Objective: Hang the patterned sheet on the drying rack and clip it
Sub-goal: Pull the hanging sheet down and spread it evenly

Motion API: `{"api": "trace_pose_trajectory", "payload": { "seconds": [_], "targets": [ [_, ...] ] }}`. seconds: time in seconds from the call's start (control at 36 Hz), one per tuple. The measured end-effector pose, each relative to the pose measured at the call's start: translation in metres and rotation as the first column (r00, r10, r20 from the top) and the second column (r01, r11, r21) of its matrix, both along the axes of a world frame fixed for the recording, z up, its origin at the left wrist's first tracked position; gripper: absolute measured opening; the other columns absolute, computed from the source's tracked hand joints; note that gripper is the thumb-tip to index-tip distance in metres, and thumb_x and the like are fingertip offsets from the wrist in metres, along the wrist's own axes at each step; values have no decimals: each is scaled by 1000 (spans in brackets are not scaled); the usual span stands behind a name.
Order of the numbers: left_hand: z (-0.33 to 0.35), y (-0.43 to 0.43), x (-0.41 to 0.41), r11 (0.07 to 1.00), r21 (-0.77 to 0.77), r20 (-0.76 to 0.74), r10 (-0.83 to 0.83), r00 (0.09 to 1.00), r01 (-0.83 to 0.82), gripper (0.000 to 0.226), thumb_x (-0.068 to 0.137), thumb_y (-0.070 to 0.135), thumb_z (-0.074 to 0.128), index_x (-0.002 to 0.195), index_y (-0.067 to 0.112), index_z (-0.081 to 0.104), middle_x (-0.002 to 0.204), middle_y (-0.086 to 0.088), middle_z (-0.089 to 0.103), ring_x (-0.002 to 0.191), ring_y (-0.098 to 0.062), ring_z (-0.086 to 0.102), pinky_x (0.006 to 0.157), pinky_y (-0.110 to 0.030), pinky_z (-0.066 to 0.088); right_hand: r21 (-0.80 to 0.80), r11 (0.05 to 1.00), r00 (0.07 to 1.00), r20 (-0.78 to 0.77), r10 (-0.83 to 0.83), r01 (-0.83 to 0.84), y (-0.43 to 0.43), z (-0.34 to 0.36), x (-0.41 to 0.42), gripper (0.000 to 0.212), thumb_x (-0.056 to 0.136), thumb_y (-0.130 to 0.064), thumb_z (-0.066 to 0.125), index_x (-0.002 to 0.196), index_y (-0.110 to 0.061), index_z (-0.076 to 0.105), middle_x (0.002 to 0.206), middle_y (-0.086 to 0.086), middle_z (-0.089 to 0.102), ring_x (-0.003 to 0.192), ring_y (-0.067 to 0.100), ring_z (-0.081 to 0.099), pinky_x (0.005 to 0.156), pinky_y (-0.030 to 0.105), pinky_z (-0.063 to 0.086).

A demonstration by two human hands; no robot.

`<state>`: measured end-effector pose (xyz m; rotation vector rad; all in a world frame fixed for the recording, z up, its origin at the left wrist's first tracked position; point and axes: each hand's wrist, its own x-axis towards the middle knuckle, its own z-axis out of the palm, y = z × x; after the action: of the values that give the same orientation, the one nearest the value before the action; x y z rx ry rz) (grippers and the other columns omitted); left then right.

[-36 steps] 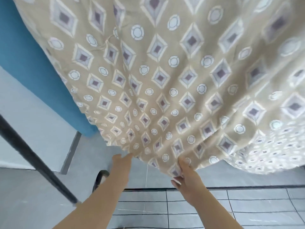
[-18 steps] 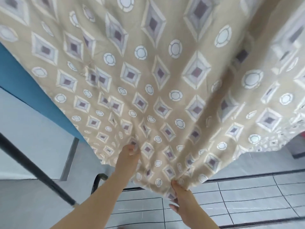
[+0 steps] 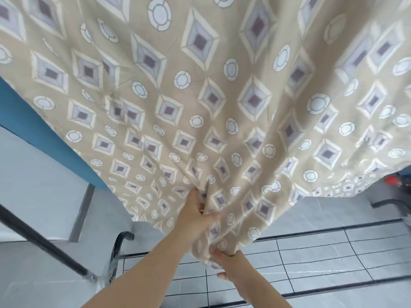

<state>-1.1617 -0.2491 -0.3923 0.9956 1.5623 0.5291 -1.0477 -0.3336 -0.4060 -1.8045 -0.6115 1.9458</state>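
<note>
The beige patterned sheet (image 3: 222, 96), printed with diamonds and white circles, hangs from above and fills most of the head view. Its lower edge droops to the middle of the frame. My left hand (image 3: 195, 214) grips a gathered fold a little above that edge. My right hand (image 3: 224, 261) holds the bottom hem just below the left hand, fingers curled into the cloth. The rack's top bar is hidden behind the sheet. No clip is in view.
A black rack leg (image 3: 40, 238) slants across the lower left, ending at a dark foot (image 3: 117, 252) on the grey tiled floor (image 3: 311, 258). A blue panel (image 3: 33, 127) and white wall stand at left. A red object (image 3: 392, 181) peeks out at right.
The sheet has come down and closer, filling more of the view. Both hands moved lower and together; the left hand went from touching the edge to gripping a fold.
</note>
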Motion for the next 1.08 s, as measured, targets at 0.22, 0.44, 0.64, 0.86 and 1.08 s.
{"api": "trace_pose_trajectory", "payload": {
  "seconds": [0.22,0.44,0.64,0.86,1.08],
  "targets": [
    [5,6,-8,992,70,-479,-61,876,107,24,86,13,54,65,13,42,59,1,42,59,-17,40,51,-24,28,-58,998,998,-62,-30,26,6,12,39,55,58,-42,65,107,-21,52,100,-2,63,86,12,60,64,22,43],
    [6,2,-8,994,112,-487,42,873,15,14,85,15,60,86,14,46,78,2,50,69,-19,47,52,-23,28,7,907,906,34,-422,422,28,10,91,18,91,-20,55,109,-16,55,91,2,61,78,19,57,70,30,43],
    [9,15,22,997,78,-361,47,931,-20,24,84,14,57,71,19,38,66,-1,47,58,-20,44,52,-29,33,39,881,880,47,-473,472,53,21,108,6,93,-21,53,89,-19,57,90,4,62,81,21,59,67,29,46],
    [29,30,85,996,57,-180,-60,982,71,11,86,13,57,81,21,51,75,9,53,66,-10,48,54,-20,36,9,823,823,-12,-567,567,65,35,142,6,93,-22,53,91,-17,57,91,4,62,80,20,60,66,29,46],
    [30,48,178,993,-102,112,74,991,-62,10,85,10,62,84,16,54,68,0,55,67,-20,52,65,-29,39,56,694,694,-131,-707,718,88,56,239,13,93,-21,53,105,-17,55,97,2,59,84,19,59,71,31,44]
  ]
}}
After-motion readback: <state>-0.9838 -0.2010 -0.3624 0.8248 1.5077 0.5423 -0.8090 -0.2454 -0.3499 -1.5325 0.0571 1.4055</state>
